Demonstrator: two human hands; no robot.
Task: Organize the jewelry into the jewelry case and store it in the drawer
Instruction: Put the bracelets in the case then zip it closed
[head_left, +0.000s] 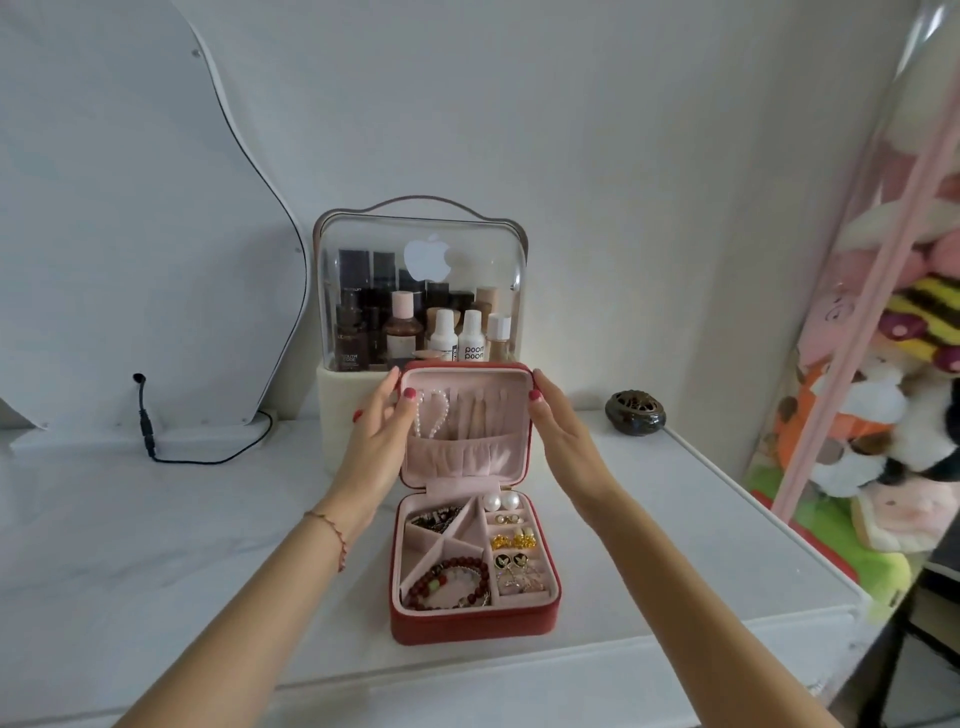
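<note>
My left hand (382, 431) and right hand (558, 426) pinch the lid's (467, 457) side edges; I'd lower it evenly, keeping the pearl necklace (431, 415) clear of the rim.

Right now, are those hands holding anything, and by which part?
Yes. Both hands hold the raised lid of the open red jewelry case: the left hand grips its upper left edge, the right hand its upper right edge.

Soft, even light fills the room, and shadows are faint. Small shiny spots sit on the far clear box (363, 234). Lines bend near the edges, and everything looks slightly fuzzy.
</note>
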